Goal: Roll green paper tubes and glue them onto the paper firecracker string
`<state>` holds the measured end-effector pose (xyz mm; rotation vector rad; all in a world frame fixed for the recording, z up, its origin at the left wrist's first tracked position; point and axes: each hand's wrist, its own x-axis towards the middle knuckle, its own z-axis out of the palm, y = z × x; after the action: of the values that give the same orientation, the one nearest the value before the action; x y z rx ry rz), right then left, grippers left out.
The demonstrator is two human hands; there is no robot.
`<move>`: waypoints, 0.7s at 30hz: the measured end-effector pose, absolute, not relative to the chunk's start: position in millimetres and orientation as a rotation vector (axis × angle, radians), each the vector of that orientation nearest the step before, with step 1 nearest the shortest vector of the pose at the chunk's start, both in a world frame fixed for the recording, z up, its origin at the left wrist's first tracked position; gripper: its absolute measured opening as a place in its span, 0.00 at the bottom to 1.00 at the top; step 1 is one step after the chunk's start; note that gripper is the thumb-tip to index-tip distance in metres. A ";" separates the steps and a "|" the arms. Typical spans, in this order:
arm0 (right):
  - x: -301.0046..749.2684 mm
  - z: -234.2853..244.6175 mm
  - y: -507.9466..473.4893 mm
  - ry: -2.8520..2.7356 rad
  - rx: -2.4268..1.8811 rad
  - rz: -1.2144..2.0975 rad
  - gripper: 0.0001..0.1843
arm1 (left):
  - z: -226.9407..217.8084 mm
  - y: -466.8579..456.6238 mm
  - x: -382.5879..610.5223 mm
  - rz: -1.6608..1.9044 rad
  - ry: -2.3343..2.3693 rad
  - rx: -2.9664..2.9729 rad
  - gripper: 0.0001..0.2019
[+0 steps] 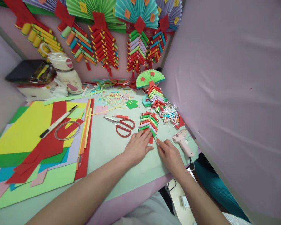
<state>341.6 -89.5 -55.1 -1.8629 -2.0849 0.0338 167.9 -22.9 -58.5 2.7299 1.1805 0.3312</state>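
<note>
Currently the left hand [138, 146] lies flat, fingers spread, fingertips pressing the lower end of the paper firecracker string [148, 122] on the green table [107, 147]; it grips nothing. The right hand [170, 153] curls at the string's tip; whether it pinches anything cannot be told. Risk, as judged: a sideways push could skew the rolls, and the glue gun [182, 140] just beside may smear or burn.

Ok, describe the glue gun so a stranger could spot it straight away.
Go to the right edge of the green table, by the lilac wall. The glue gun lies just right of the right hand. It is the only pale pink tool there; the scissors to the left are red.
</note>
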 end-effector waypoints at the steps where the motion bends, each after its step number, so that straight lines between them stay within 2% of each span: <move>1: 341.3 -54.4 -89.4 -2.098 -1.866 0.028 0.17 | -58.8 -22.9 167.8 0.334 1.181 2.732 0.28; 9: 340.6 -53.0 -86.7 -2.187 -1.877 -0.064 0.17 | -58.6 -23.3 167.4 0.354 1.176 2.730 0.28; 18: 350.5 -51.5 -110.7 -2.053 -1.834 0.065 0.17 | -54.9 -23.0 164.5 0.438 1.152 2.621 0.28; 21: 357.8 -43.9 -132.9 -2.047 -1.824 0.137 0.16 | -52.1 -22.3 163.4 0.503 1.141 2.606 0.25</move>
<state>357.8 -132.9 -43.9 -1.8235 -2.0473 0.1366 163.4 -22.3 -52.1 2.6064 1.1407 0.5030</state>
